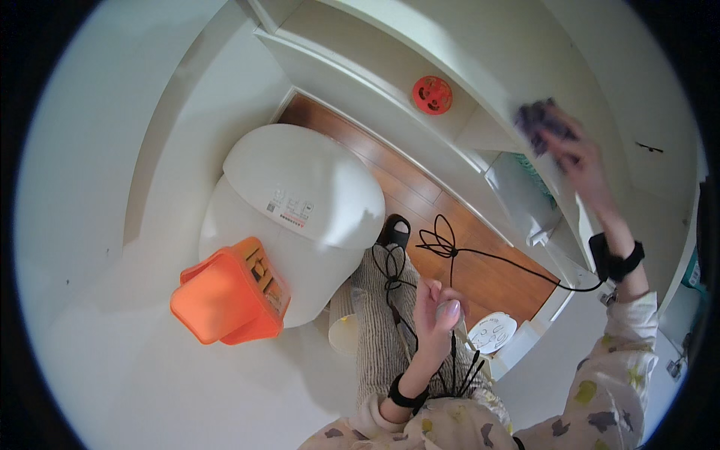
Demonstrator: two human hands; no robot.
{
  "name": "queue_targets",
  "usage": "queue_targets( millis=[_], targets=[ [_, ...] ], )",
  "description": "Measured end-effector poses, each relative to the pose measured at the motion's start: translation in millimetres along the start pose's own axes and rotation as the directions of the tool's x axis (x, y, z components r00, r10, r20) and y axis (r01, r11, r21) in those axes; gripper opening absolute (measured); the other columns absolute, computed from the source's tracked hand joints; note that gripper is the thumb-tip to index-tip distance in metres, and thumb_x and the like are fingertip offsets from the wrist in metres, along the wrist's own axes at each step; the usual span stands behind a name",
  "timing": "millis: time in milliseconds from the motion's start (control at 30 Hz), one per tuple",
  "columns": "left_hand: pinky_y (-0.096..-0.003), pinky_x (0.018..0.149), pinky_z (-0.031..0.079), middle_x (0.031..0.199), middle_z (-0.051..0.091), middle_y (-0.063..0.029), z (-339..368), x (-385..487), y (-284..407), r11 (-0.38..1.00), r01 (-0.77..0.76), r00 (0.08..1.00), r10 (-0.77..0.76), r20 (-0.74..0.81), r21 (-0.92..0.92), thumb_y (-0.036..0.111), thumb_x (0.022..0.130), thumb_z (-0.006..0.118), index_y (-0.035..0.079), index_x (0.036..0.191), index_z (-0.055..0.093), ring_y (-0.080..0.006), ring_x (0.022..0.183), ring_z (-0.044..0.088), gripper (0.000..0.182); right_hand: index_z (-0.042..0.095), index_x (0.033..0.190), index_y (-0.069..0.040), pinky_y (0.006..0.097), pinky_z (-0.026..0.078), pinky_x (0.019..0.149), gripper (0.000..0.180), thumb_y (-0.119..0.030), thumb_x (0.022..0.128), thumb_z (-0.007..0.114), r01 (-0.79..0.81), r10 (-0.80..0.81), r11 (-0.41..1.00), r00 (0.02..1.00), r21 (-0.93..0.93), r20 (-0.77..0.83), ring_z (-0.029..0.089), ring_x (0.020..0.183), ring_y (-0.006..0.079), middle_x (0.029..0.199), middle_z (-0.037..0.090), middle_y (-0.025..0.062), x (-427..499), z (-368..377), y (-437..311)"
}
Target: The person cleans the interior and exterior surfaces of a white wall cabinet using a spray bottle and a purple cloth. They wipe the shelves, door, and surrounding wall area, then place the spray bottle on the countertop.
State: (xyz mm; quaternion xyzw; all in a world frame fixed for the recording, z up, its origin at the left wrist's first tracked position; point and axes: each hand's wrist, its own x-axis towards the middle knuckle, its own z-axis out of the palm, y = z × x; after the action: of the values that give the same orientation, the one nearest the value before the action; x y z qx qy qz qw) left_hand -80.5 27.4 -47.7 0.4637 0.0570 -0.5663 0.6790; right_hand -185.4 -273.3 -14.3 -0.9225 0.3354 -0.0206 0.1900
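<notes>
My right hand (585, 169) is stretched out to the upper right, its fingers closed around a crumpled dark purple cloth (543, 124). Hand and cloth are blurred. They are over the white surface of a cabinet (506, 50); whether the cloth touches it I cannot tell. Low in front of my body, my left hand (433, 326) curls around a small pale, rounded object (451, 315), mostly hidden by the fingers. A black band is on each wrist, and a black cable (523, 261) runs from the right one.
A white toilet-like fixture with a rounded lid (304, 185) stands to the left, an orange plastic container (225, 298) beside it. A red openwork disc (432, 95) is on the cabinet shelf. Looped cable (444, 242) hangs over the wood floor (478, 275), near a white round lid (493, 332).
</notes>
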Motion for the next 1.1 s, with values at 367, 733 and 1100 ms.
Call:
queue_targets(
  millis=[367, 733, 1100],
  targets=[
    [-0.0216, 0.052, 0.038, 0.060, 0.054, -0.0141, -22.6, -9.1, 28.5, 0.991, -0.123, 0.990, 0.119, -0.078, -0.052, 0.031, 0.079, 0.052, 0.008, 0.083, 0.027, -0.0155, 0.051, 0.048, 0.034, 0.059, 0.113, -0.015, 0.0294, 0.039, 0.091, 0.034, -0.003, 0.081, 0.055, 0.200, -0.203, 0.979, 0.977, -0.047, -0.071, 0.049, 0.110, 0.0263, 0.122, 0.049, 0.0115, 78.2, 17.8, -35.6],
    [-0.0208, 0.052, 0.037, 0.063, 0.055, -0.0149, -31.9, -15.5, 29.8, 0.989, -0.144, 0.984, 0.140, -0.110, -0.034, 0.028, 0.079, 0.051, 0.008, 0.083, 0.027, -0.0139, 0.054, 0.048, 0.031, 0.058, 0.113, -0.013, 0.0285, 0.040, 0.088, 0.030, -0.008, 0.083, 0.055, -0.088, 0.096, 0.991, 0.992, 0.096, -0.085, 0.050, 0.106, 0.0270, 0.122, 0.050, 0.0120, 155.9, 7.6, -11.9],
    [-0.0242, 0.053, 0.040, 0.064, 0.054, -0.0154, -31.4, -8.2, 27.0, 0.991, -0.115, 0.990, 0.109, -0.085, -0.071, 0.028, 0.079, 0.052, 0.009, 0.083, 0.025, -0.0169, 0.055, 0.050, 0.033, 0.058, 0.114, -0.012, 0.0276, 0.038, 0.092, 0.038, 0.002, 0.079, 0.054, 0.189, -0.189, 0.980, 0.982, 0.059, -0.009, 0.046, 0.113, 0.0225, 0.127, 0.046, 0.0070, 87.2, 3.7, 6.1]
  ],
)
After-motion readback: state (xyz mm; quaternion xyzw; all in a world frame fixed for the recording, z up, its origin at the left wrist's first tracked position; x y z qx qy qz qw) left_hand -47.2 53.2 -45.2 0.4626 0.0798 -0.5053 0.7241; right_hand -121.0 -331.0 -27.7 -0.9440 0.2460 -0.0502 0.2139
